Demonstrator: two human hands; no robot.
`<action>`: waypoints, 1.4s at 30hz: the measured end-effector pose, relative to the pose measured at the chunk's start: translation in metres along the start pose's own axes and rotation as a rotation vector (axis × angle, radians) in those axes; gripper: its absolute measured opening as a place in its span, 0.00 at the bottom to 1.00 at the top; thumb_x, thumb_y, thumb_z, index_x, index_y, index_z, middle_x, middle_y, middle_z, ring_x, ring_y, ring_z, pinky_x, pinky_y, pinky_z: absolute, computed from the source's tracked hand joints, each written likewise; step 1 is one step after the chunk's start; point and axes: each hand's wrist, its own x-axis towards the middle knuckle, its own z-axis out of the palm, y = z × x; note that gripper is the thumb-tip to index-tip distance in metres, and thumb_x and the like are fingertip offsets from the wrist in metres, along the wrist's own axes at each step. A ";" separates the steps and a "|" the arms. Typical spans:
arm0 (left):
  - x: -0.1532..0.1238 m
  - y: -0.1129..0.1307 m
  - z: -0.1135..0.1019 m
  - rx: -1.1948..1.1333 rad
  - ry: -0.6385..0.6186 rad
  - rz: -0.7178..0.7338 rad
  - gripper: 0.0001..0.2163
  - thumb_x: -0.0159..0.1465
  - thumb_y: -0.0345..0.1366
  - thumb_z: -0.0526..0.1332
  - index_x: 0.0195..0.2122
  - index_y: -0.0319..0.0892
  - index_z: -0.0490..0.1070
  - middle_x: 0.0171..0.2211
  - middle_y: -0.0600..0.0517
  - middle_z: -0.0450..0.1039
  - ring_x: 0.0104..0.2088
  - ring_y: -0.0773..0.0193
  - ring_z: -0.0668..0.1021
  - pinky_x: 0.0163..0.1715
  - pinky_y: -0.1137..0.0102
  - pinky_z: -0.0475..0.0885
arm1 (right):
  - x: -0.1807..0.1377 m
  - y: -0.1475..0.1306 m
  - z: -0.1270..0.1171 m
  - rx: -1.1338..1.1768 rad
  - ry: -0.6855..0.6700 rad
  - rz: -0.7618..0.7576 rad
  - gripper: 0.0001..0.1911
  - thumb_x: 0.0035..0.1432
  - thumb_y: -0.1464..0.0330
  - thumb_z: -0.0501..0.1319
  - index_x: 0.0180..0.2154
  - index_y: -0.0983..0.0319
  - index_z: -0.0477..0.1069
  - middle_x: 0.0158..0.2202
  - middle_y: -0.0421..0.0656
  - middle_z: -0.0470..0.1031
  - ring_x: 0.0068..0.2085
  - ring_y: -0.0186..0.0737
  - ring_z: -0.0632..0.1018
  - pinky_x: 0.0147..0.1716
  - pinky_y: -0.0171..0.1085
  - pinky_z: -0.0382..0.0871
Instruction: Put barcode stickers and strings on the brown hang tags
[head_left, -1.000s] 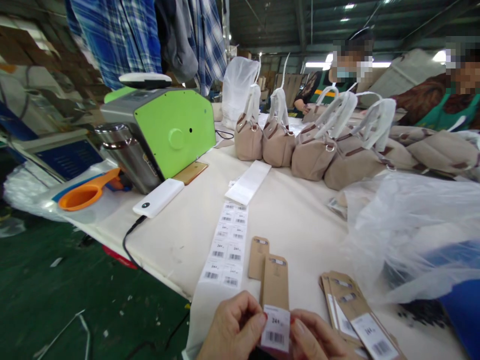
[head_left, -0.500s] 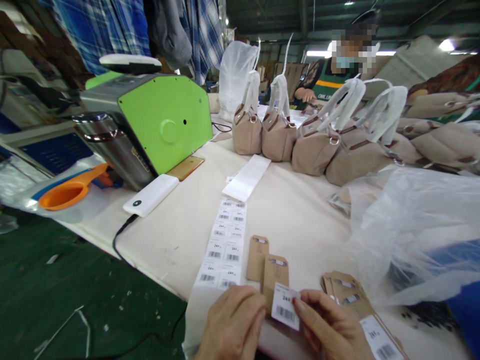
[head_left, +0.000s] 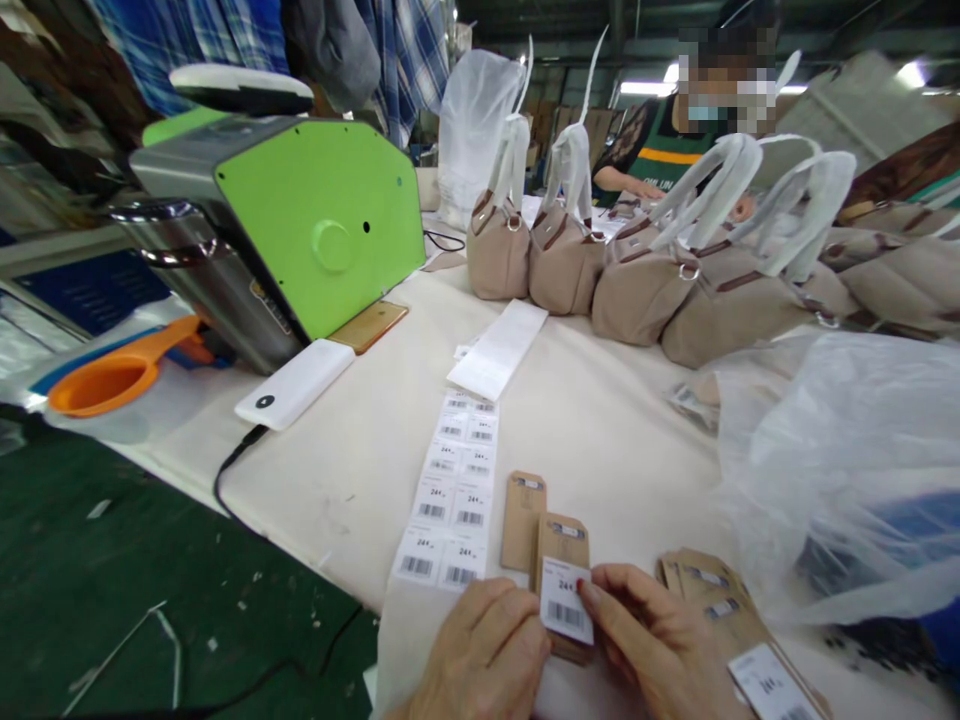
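Note:
At the near edge of the table, my left hand [head_left: 484, 655] and my right hand [head_left: 660, 645] meet over a brown card tag [head_left: 562, 545]. My right fingertips press a white barcode sticker [head_left: 566, 600] onto the tag's lower half. My left hand's fingers are curled against the tag's left edge. A second brown tag [head_left: 523, 518] lies just left of it. A strip of barcode stickers [head_left: 454, 490] runs away from me across the table, to the left of the tags. A pile of tags with stickers on them [head_left: 739, 640] lies by my right wrist.
A green machine [head_left: 315, 220] stands at the back left, with a steel flask [head_left: 210, 280], a white power bank [head_left: 294, 383] and an orange scoop [head_left: 112, 375] beside it. Several beige handbags [head_left: 637, 290] line the far side. Clear plastic bags [head_left: 840, 470] sit on the right. A person in a green apron [head_left: 660, 150] works opposite.
The sticker has gone from held up between both hands to pressed down on the brown tag. Both hands have moved forward onto the table; the view has tilted slightly down.

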 end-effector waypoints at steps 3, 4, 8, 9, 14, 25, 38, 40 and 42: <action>0.001 0.000 0.001 -0.004 0.019 -0.005 0.09 0.62 0.23 0.52 0.31 0.35 0.71 0.26 0.48 0.72 0.30 0.66 0.73 0.31 0.73 0.75 | -0.001 -0.001 0.001 -0.004 0.018 -0.006 0.18 0.43 0.53 0.66 0.24 0.62 0.72 0.15 0.33 0.59 0.19 0.26 0.58 0.17 0.28 0.48; 0.001 0.000 0.002 -0.005 0.027 -0.009 0.09 0.62 0.22 0.52 0.31 0.35 0.71 0.26 0.48 0.72 0.30 0.66 0.73 0.31 0.73 0.75 | -0.001 -0.002 0.001 -0.004 0.022 -0.009 0.18 0.43 0.53 0.66 0.23 0.62 0.72 0.15 0.33 0.59 0.19 0.26 0.58 0.17 0.28 0.48; 0.001 0.000 0.002 0.000 0.039 -0.009 0.09 0.61 0.22 0.52 0.31 0.35 0.71 0.27 0.49 0.72 0.30 0.66 0.73 0.31 0.74 0.75 | -0.001 -0.002 0.001 -0.004 0.018 0.006 0.19 0.43 0.52 0.66 0.24 0.62 0.72 0.14 0.33 0.58 0.18 0.26 0.57 0.16 0.28 0.46; 0.001 0.000 0.002 0.002 0.037 -0.012 0.09 0.61 0.22 0.52 0.31 0.35 0.71 0.27 0.49 0.72 0.30 0.66 0.73 0.31 0.74 0.75 | -0.001 -0.002 0.001 -0.001 0.016 0.011 0.20 0.43 0.51 0.66 0.24 0.63 0.72 0.14 0.33 0.58 0.18 0.26 0.57 0.16 0.28 0.46; 0.001 0.000 0.002 0.004 0.045 -0.013 0.08 0.61 0.23 0.53 0.31 0.35 0.71 0.27 0.48 0.73 0.30 0.66 0.74 0.32 0.73 0.75 | -0.001 -0.003 0.002 0.005 0.028 0.018 0.20 0.42 0.51 0.66 0.23 0.63 0.71 0.14 0.33 0.58 0.18 0.26 0.56 0.16 0.28 0.44; 0.000 0.001 0.002 -0.003 0.036 -0.027 0.08 0.62 0.24 0.53 0.31 0.35 0.71 0.27 0.48 0.73 0.30 0.65 0.74 0.32 0.73 0.75 | 0.000 -0.003 0.003 0.026 0.044 0.037 0.20 0.41 0.52 0.67 0.23 0.63 0.72 0.14 0.33 0.59 0.18 0.25 0.57 0.16 0.27 0.44; -0.001 0.000 0.003 0.013 0.043 -0.018 0.08 0.61 0.23 0.53 0.30 0.35 0.71 0.27 0.48 0.73 0.30 0.65 0.74 0.31 0.73 0.75 | 0.001 -0.001 0.002 0.002 0.062 0.052 0.19 0.42 0.52 0.66 0.24 0.62 0.71 0.14 0.33 0.58 0.17 0.26 0.56 0.16 0.27 0.44; -0.002 0.000 0.002 0.011 0.034 -0.025 0.08 0.61 0.23 0.53 0.30 0.36 0.71 0.27 0.48 0.73 0.30 0.65 0.74 0.32 0.73 0.75 | 0.000 -0.001 0.002 0.001 0.065 0.040 0.19 0.42 0.52 0.65 0.24 0.62 0.71 0.14 0.33 0.58 0.17 0.26 0.56 0.15 0.28 0.44; -0.003 0.000 0.002 0.021 0.024 -0.033 0.08 0.61 0.23 0.53 0.31 0.36 0.71 0.28 0.48 0.73 0.31 0.65 0.74 0.33 0.73 0.75 | 0.000 -0.001 0.002 0.003 0.063 0.020 0.20 0.43 0.51 0.65 0.23 0.62 0.72 0.13 0.33 0.58 0.17 0.26 0.57 0.15 0.28 0.45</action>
